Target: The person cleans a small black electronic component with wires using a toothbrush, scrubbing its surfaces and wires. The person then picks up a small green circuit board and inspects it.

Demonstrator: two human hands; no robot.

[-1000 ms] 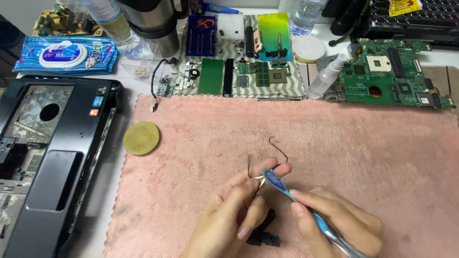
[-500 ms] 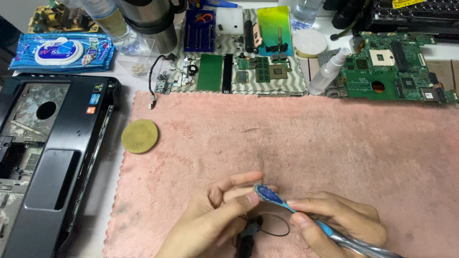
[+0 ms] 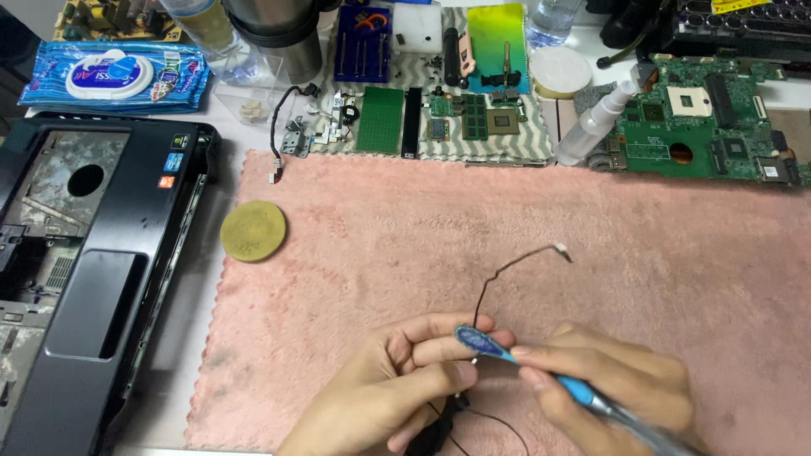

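One thin black cable (image 3: pixel 507 270), curved, white connector tip, pinched by left hand (image 3: pixel 397 380).

bright even light, soft shadows, hands perhaps slightly blurred

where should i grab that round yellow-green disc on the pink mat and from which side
Take the round disc by its rim, from its left side: it lies flat at the pink mat edge, part of it overhanging onto the white table, so fingers can probably slip under there. Coming straight down offers only a flat face to pinch.
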